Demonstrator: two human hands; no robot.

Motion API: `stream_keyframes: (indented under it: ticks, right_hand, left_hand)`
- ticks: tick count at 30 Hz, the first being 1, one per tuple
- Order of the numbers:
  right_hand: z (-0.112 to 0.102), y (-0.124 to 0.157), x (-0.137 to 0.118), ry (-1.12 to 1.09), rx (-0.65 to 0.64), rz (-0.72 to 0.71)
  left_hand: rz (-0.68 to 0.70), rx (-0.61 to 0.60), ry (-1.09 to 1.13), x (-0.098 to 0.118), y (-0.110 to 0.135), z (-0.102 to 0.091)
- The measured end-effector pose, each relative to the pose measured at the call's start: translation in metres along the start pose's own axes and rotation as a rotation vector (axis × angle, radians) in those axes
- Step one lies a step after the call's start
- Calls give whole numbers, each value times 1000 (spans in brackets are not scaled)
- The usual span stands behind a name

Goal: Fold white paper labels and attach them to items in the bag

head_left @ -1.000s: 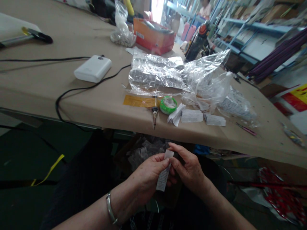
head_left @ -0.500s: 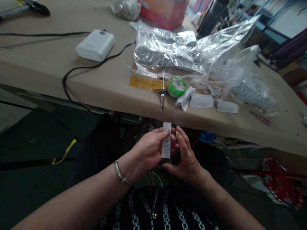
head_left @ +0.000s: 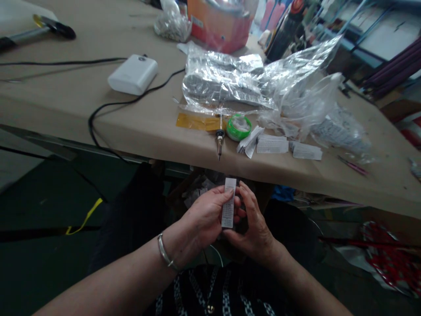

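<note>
Below the table's front edge, my left hand (head_left: 202, 217) pinches a narrow white printed label strip (head_left: 228, 202) and holds it upright. My right hand (head_left: 255, 221) is cupped against the strip's right side, fingertips touching its upper part and thumb near its lower end. A metal bangle circles my left wrist. On the table just above lie a soldering iron (head_left: 219, 139) with its tip over the edge, a green solder reel (head_left: 239, 127) and small stacks of similar white labels (head_left: 272, 144).
A brown-covered table (head_left: 66, 105) carries a white box (head_left: 133, 74) with black cables, crumpled clear plastic bags (head_left: 250, 81), an orange box (head_left: 220, 26), a dark bottle (head_left: 284, 30) and pink tweezers (head_left: 351, 166). Shelving stands at the back right. Red items lie on the floor at right.
The strip has gone from hanging slanted between both hands to standing upright. The view dipped and rose again; both hands stayed below the table edge.
</note>
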State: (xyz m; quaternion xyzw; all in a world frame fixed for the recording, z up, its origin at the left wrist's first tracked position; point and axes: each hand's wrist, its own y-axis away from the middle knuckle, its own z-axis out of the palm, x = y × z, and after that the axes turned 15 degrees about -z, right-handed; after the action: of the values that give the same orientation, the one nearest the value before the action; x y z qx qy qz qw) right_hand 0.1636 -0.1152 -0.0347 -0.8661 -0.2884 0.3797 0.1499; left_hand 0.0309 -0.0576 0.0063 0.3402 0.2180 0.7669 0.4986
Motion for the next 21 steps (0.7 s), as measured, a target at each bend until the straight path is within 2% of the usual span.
stream_keyframes:
  ticks: [8, 13, 17, 19, 21]
  right_hand:
    - [-3, -1, 2, -82, 48, 34]
    - [-18, -23, 6, -490, 231, 325]
    - [-21, -45, 15, -755, 241, 480]
    - [-20, -52, 18, -773, 251, 464]
    - [-20, -55, 17, -687, 244, 380]
  left_hand:
    - [49, -12, -55, -2, 2, 0]
    - [83, 32, -139, -4, 7, 3]
    - [119, 37, -215, -6, 8, 1]
    - [125, 39, -230, -6, 8, 0]
    - [128, 42, -240, -6, 9, -2]
